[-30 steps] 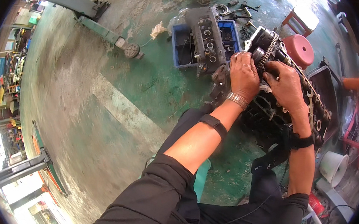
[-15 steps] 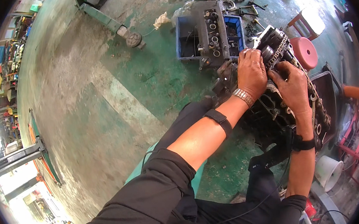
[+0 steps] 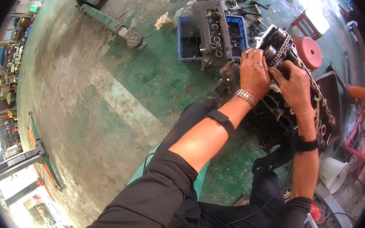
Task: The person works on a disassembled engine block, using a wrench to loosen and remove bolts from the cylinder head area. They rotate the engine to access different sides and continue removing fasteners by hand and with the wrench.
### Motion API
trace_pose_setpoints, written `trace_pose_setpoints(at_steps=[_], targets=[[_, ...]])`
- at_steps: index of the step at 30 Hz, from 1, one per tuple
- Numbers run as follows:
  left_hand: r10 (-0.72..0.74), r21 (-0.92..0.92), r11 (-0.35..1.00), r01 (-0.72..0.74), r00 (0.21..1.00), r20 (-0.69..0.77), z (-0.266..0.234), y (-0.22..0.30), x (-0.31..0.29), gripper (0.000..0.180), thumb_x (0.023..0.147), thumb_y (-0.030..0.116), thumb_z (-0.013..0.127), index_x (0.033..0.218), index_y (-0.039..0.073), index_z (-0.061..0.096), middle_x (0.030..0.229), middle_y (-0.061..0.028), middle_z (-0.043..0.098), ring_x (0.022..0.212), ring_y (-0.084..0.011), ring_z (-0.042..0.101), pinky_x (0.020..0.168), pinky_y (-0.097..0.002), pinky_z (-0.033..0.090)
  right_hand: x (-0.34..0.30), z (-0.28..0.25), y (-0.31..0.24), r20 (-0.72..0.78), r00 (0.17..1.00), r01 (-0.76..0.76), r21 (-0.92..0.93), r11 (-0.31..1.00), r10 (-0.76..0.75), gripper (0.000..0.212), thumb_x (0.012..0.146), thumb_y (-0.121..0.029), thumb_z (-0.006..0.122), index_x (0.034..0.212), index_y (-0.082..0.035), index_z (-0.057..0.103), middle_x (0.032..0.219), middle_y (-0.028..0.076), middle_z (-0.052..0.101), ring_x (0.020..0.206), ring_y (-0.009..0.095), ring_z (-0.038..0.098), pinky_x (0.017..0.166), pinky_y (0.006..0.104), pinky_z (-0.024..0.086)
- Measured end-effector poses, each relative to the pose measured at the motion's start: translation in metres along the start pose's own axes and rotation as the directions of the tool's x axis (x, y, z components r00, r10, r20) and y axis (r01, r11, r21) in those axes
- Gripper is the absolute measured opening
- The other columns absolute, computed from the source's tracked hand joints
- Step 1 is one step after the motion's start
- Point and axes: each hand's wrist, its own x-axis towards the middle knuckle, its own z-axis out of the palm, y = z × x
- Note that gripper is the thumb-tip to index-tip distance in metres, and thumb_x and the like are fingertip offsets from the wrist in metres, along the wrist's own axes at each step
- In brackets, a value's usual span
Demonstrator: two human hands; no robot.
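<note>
Worn green workshop floor, sunlit, with a red stool at its edge

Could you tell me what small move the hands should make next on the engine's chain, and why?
Probably seat the timing chain onto the sprocket: both the left hand and right hand already press at that end of the engine block.

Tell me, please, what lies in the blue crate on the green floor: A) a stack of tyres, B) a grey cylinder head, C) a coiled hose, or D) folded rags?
B: a grey cylinder head lies across the blue crate, just beyond the left hand.
</note>
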Motion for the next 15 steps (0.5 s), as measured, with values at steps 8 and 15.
trace_pose_setpoints(at_steps=[8, 15], targets=[[0.014, -0.001, 1.000, -0.014, 1.000, -0.011, 0.0012, -0.0020, 0.0003, 0.016, 0.089, 0.006, 0.050, 0.100, -0.003, 0.055, 0.102, -0.0227, 0.059, 0.101, -0.0421, 0.051, 0.092, -0.0495, 0.041, 0.0014, 0.0033, 0.0006, -0.108, 0.984, 0.133, -0.053, 0.990, -0.138, 0.023, 0.085, -0.024, 0.066, 0.092, -0.002, 0.065, 0.087, 0.021, 0.066, 0.085, 0.041, 0.063, 0.074, 0.0459, 0.049], [-0.009, 0.006, 1.000, 0.009, 1.000, 0.000, 0.0020, -0.0020, -0.0003, 0.016, 0.089, 0.006, 0.049, 0.100, -0.003, 0.055, 0.102, -0.0234, 0.058, 0.101, -0.0426, 0.051, 0.092, -0.0500, 0.041, 0.0015, -0.0002, -0.0038, -0.024, 1.000, -0.021, -0.126, 0.992, 0.018, 0.021, 0.085, -0.022, 0.066, 0.091, -0.001, 0.065, 0.088, 0.021, 0.066, 0.084, 0.040, 0.063, 0.073, 0.0460, 0.048]])
